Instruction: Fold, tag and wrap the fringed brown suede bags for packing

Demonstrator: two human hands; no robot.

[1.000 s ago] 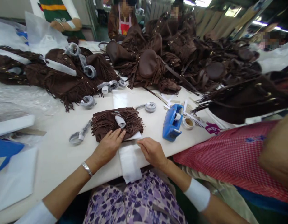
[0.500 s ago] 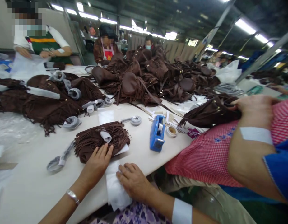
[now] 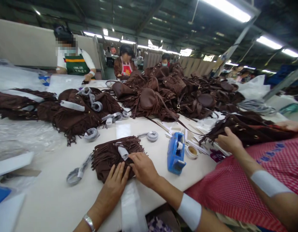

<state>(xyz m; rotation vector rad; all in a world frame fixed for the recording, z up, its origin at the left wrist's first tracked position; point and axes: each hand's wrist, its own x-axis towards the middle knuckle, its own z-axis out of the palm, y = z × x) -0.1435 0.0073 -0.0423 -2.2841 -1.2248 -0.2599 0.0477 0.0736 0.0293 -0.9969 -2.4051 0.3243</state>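
A dark brown fringed bag [image 3: 107,161] lies flat on the white table in front of me. A roll of white wrapping [image 3: 123,152] stands out from its upper side. My left hand [image 3: 115,180] rests on the bag's near edge, open, fingers stretched out. Beside it, my right hand [image 3: 144,169] touches the bag's right part close to the white roll; its fingers are extended and slightly bent, with nothing visible in them. From under the bag a strip of thin white wrapping [image 3: 133,206] runs toward me. A wrapped strap [image 3: 79,170] trails off the bag's left side.
A blue tape dispenser [image 3: 176,153] and a tape roll [image 3: 191,152] stand to the right. Brown bags [image 3: 149,100] are heaped behind. At right, a co-worker's hand [image 3: 229,140] is on another fringed bag [image 3: 247,127]. Clear plastic [image 3: 30,135] covers the left side.
My right hand has moved from the white wrapping at the table edge up onto the bag. My left hand stays on the bag. The view has swung left; the co-worker's hand at right has shifted.
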